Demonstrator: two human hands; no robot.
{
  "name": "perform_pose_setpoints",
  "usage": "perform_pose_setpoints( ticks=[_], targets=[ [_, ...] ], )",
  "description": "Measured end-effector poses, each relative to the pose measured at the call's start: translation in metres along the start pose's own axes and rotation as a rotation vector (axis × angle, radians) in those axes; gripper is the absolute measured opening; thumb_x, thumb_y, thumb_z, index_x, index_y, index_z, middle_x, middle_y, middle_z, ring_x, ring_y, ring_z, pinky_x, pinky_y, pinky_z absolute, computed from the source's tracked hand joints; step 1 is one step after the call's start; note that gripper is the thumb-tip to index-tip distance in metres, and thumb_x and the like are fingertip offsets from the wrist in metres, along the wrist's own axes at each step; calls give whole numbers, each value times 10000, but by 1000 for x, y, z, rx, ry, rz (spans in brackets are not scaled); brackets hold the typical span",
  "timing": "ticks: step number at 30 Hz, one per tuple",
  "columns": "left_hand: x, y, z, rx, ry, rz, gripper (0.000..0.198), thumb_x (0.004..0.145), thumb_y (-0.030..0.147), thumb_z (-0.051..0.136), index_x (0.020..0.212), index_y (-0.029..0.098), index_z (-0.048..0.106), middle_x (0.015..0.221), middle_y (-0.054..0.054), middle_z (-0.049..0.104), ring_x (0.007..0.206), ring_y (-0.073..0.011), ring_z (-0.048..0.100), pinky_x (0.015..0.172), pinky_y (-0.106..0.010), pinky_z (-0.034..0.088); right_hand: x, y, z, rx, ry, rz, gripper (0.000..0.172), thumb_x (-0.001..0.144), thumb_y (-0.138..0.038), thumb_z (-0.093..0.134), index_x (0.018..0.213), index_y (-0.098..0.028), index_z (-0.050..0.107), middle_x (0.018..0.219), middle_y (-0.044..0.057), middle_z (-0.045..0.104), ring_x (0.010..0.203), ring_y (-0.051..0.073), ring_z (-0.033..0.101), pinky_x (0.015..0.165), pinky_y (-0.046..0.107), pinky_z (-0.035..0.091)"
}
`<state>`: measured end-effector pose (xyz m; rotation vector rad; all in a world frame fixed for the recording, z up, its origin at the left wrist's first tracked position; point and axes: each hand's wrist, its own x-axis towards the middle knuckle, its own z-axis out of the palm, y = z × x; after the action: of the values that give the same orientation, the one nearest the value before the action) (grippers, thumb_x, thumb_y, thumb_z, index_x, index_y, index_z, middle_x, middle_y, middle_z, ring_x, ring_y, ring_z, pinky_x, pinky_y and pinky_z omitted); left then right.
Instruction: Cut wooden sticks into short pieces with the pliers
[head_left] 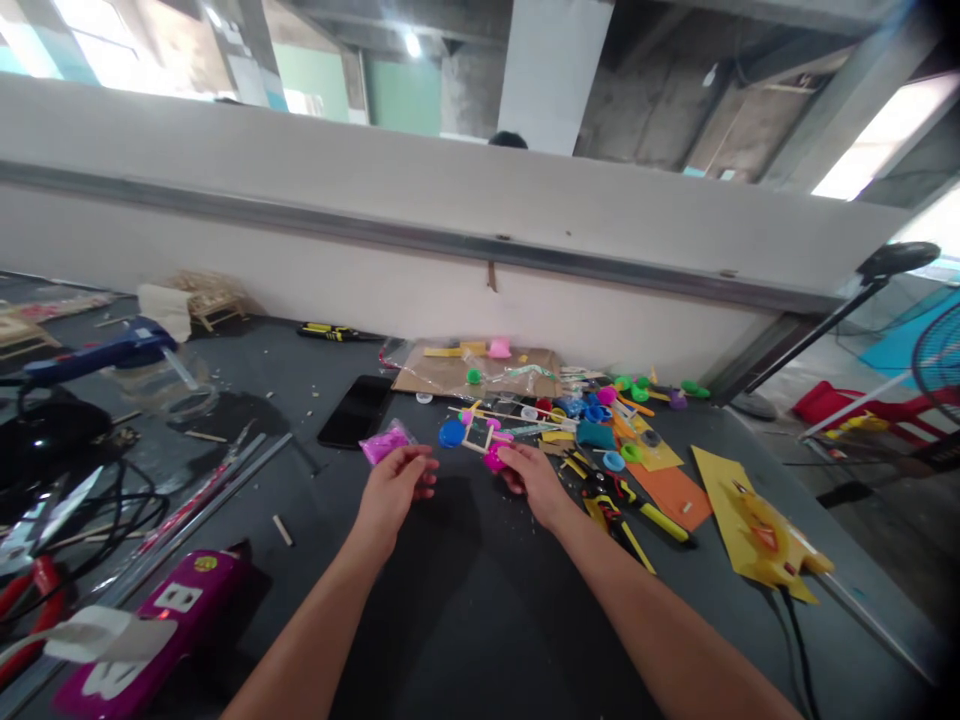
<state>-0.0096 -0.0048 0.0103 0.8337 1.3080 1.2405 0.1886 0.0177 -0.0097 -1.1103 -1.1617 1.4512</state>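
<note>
Right hand: your right hand (529,475) has thumb and fingers clamped on the magenta end piece (493,458) of a small stick frame (478,441).
Stick frame: it is at your right fingertips, between your 2 hands, above the dark table (480,600); a blue disc (451,433) is at its left end.
Left hand: your left hand (397,485) has its fingers curled near the thumb, to the left of the blue disc; you cannot tell from this angle whether they meet or grip anything.
Pink packet: the pink packet (385,441) is just beyond your left hand, partly hidden by it; whether they touch is unclear.
Phone: a black phone (354,412) lies beyond the packet, to its left.
Cardboard: a brown cardboard piece (435,375) lies near the white partition (420,290).
Pliers: yellow-and-black pliers (660,518) lie to the right of your right hand, beside an orange sheet (670,493).
Yellow tool: a yellow corded tool (780,540) rests on a yellow sheet (716,485), farther right.
Power strip: a magenta power strip (202,590) sits near your left forearm, with a white plug (112,635) on it.
</note>
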Motion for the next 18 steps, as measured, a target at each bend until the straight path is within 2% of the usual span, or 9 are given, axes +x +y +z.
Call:
perform_pose_setpoints(
  ticks=[3,6,9,11,14,16,18],
  targets=[
    [3,1,-7,-57,131,56,275,597,222,587,858,137,588,776,-32,609,589,-94,549,523,-232,480,-1,-2,-2,35,-8,-11,303,685,-454,612,647,-153,593,561,-10,516,441,70,308,380,199,172],
    [3,3,-11,-126,206,131,224,587,203,556,802,148,589,737,-4,586,578,-84,532,518,-220,469,-2,-4,-2,48,10,-9,288,684,-440,619,647,-156,594,571,-8,530,444,70,315,382,195,173],
    [3,3,-10,-151,219,142,170,590,218,567,748,155,569,691,16,571,561,-83,526,516,-224,468,-1,-3,-2,57,17,-6,275,682,-430,623,658,-157,596,587,-4,541,450,72,326,381,195,180],
    [3,2,-8,-119,168,121,189,601,244,588,766,151,570,717,2,594,559,-87,534,534,-243,481,-1,-2,-2,60,4,-16,269,689,-425,621,680,-157,601,595,-7,536,451,71,322,382,195,178],
    [4,1,-8,69,50,86,249,639,301,596,831,142,586,743,-27,633,544,-103,556,565,-274,490,1,-2,-4,17,3,-24,262,694,-421,622,729,-162,609,572,-29,499,444,70,300,383,196,179],
    [4,1,-9,339,30,108,235,681,353,576,809,157,599,699,-22,642,515,-114,561,553,-266,463,2,-3,-7,-72,9,-54,260,703,-417,617,781,-169,617,575,-39,493,454,75,320,403,199,218],
    [2,3,-11,681,52,152,248,724,423,541,717,181,598,610,-7,629,501,-131,561,524,-252,409,3,-5,-11,-227,7,-144,253,716,-395,613,843,-175,625,636,-30,532,517,92,398,471,209,301]
  ],
)
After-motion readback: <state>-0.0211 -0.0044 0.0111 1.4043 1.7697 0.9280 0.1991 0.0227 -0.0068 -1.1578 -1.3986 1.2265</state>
